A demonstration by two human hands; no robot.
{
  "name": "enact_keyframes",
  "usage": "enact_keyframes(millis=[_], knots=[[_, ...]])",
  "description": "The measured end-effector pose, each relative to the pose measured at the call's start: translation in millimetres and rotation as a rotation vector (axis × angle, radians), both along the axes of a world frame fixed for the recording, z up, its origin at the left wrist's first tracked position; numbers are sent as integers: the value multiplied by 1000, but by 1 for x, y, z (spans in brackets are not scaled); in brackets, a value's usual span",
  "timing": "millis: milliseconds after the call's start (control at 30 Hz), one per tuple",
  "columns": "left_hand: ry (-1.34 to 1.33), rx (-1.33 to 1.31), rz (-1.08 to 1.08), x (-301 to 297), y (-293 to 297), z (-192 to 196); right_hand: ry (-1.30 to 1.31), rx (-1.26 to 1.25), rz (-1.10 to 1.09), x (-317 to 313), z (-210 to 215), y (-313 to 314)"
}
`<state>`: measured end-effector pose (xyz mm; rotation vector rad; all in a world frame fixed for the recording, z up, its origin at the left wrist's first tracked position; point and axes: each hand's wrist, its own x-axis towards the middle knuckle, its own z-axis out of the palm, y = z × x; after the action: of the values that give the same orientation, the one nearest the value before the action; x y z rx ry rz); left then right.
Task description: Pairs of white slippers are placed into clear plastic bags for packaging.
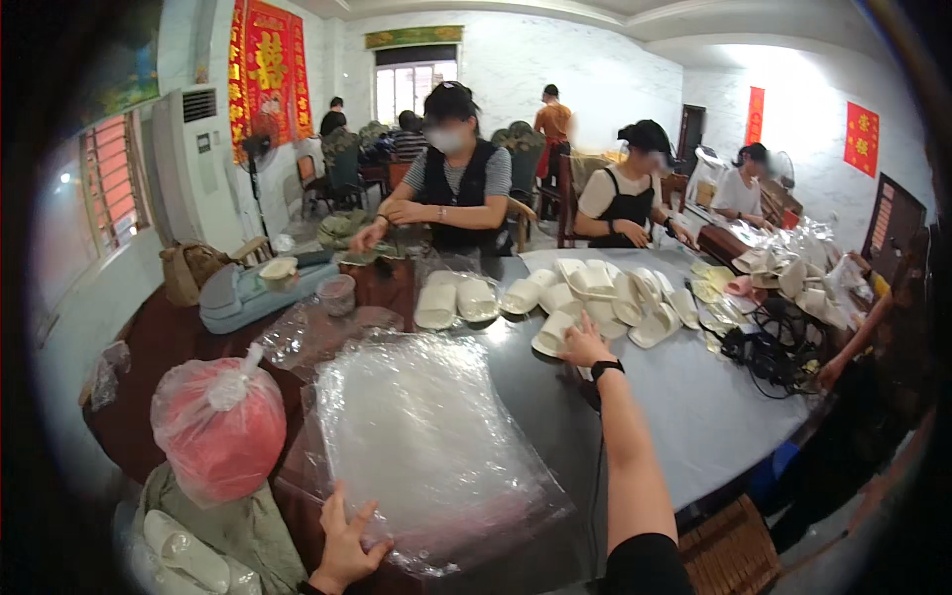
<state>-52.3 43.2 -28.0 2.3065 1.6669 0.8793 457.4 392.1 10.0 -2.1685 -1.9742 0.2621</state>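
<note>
My left hand point(347, 543) lies at the near left corner of a stack of clear plastic bags point(421, 426), fingers spread and touching the edge. Stretched out to the middle of the table, my right hand point(585, 344) grips a cream-white slipper point(551, 335) at the near edge of the pile; part of that slipper is hidden under the fingers. More cream slippers point(630, 297) lie heaped behind and to the right of it. A bagged pair of slippers point(456, 300) rests to the left of the pile, beyond the stack.
A knotted bag with something red point(218, 426) stands at my left. Slippers point(183, 550) lie on grey-green cloth at lower left. Black cables point(778, 347) and wrapped slippers point(803, 268) are at right. Co-workers point(456, 178) sit across the table; another person's arm point(858, 337) reaches in from the right.
</note>
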Motion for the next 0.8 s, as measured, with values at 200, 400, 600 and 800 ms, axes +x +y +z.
enact_keyframes(millis=[200,400,600,800], knots=[[52,10,30,2,-14,-18,183,84,-40,-12,-4,12],[-101,0,-15,1,-3,1,768,301,323,-17,-47,-32],[-161,11,23,-3,-2,-1,797,-232,581,-10,13,-171],[-111,37,-11,2,-1,-4,924,-139,583,15,34,-197]])
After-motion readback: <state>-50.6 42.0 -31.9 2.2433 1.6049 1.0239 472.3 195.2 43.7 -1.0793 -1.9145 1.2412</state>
